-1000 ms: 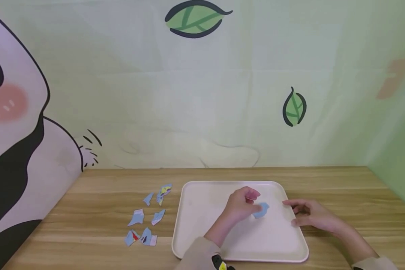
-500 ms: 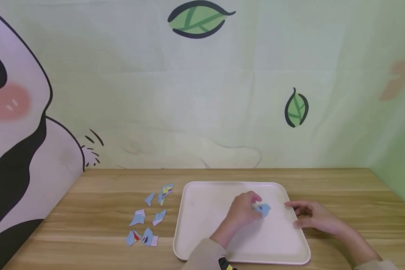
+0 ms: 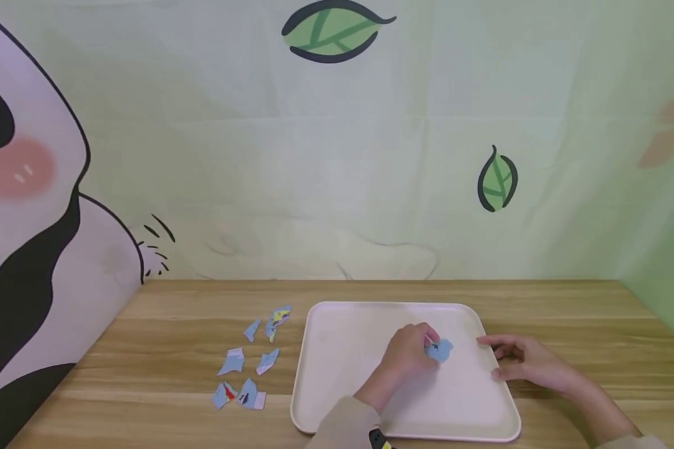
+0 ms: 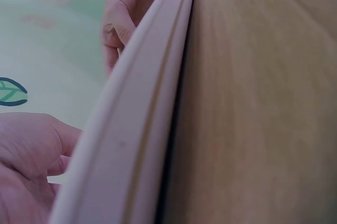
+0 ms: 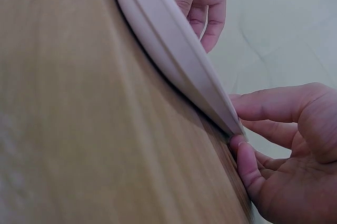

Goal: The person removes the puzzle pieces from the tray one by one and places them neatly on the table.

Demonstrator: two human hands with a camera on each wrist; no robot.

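Over the right half of the white tray (image 3: pixel 337 374), my left hand (image 3: pixel 401 355) pinches a light-blue puzzle piece (image 3: pixel 439 351) with a small dark mark. The fingers hide its left part. My right hand (image 3: pixel 530 358) holds the tray's right rim; in the right wrist view, that hand (image 5: pixel 295 145) has its fingertips and thumb at the rim. The left wrist view has my left hand (image 4: pixel 23 166) partly behind the raised tray edge (image 4: pixel 121 145), and the piece is hidden there.
Left of the tray, several irregular blue puzzle pieces lie on the wooden table (image 3: pixel 163 349). One shows yellow (image 3: pixel 278 319), another red (image 3: pixel 224 395), and one has a pale corner (image 3: pixel 251 395). A fabric backdrop (image 3: pixel 326 156) with leaves and a panda stands behind the table.
My left hand's fingers have shifted slightly and closed in at the left side of the blue puzzle piece, showing its dark mark. The right hand stays at the tray rim. The head view has turned slightly.
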